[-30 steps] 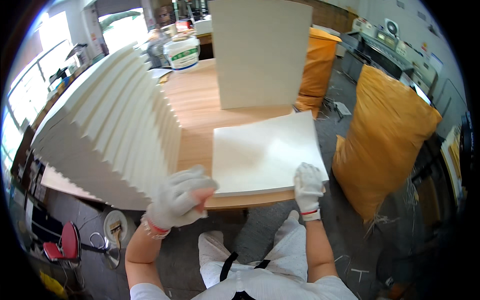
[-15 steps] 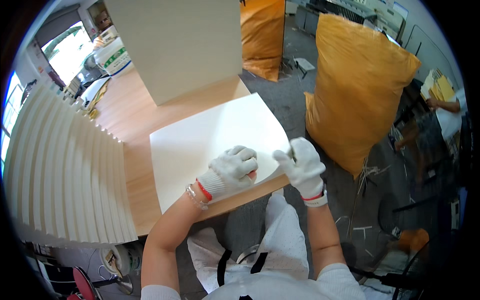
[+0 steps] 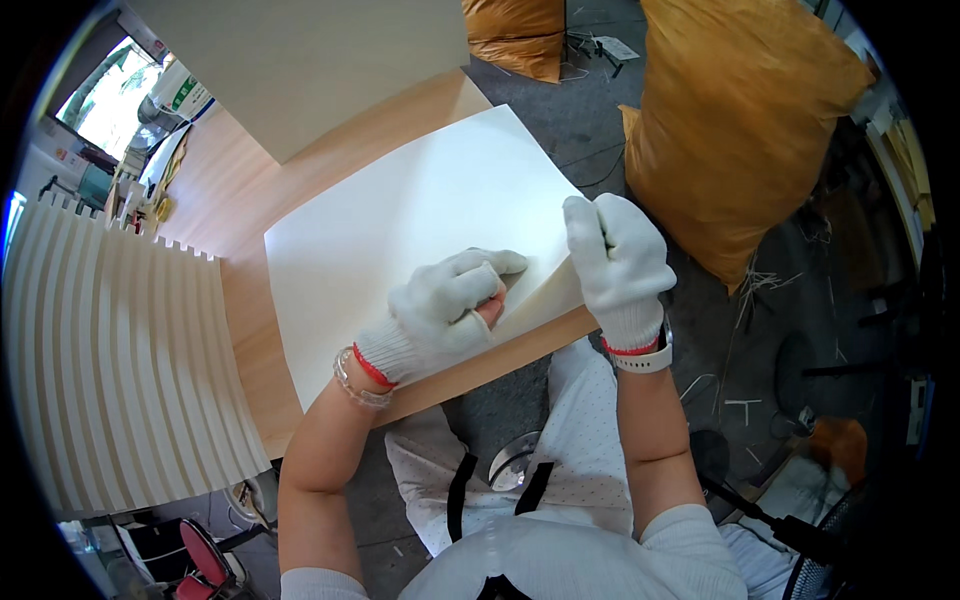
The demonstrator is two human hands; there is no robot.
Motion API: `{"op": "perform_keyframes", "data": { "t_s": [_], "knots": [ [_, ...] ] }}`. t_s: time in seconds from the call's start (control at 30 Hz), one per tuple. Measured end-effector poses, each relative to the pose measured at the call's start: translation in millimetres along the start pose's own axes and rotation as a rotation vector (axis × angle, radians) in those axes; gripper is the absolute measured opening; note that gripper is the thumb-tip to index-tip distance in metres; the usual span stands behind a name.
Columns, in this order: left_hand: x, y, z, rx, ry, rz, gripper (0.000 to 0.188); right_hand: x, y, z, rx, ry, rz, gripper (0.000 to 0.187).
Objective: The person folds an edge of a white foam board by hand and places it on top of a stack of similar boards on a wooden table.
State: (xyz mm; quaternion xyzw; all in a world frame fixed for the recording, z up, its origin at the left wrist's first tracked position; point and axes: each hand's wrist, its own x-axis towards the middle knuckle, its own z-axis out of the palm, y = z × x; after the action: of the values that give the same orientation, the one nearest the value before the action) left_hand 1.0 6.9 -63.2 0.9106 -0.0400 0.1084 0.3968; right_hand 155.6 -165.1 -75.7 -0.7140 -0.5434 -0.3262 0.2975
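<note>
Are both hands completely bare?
No, the left hand and right hand each wear a white knitted fabric glove.

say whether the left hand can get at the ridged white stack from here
Probably yes: between the left hand and the ridged white stack lie only the white sheet and a strip of wooden tabletop.

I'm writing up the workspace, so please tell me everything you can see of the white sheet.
The white sheet is broad, plain and smooth, seemingly paper or thin card. It lies mostly flat but slightly askew on the wood-look table, with light shining off it. Its near right part bends upward, showing a creamier underside. The gloved right hand appears to hold that raised part; the gloved left hand rests on the sheet beside the bend. Whether it is a single layer is unclear.
</note>
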Motion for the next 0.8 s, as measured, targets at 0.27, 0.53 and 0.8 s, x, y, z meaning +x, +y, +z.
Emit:
{"op": "perform_keyframes", "data": {
  "t_s": [0.27, 0.53, 0.8],
  "knots": [
    [-0.5, -5.3, -8.3, -0.027, -0.091, -0.033, 0.032, -6.0, 2.3, 0.5, 0.021, 0.035, 0.063, 0.034],
    [-3.6, 4.7, -7.3, 0.136, -0.083, -0.041, 0.057, -1.7, -6.8, -3.7, 0.472, 0.027, 0.354, 0.015],
    [0.7, 6.3, -2.0, 0.031, 0.004, -0.024, 0.050, -5.3, 1.2, 1.4, 0.078, 0.083, 0.052, 0.024]
  ]
}}
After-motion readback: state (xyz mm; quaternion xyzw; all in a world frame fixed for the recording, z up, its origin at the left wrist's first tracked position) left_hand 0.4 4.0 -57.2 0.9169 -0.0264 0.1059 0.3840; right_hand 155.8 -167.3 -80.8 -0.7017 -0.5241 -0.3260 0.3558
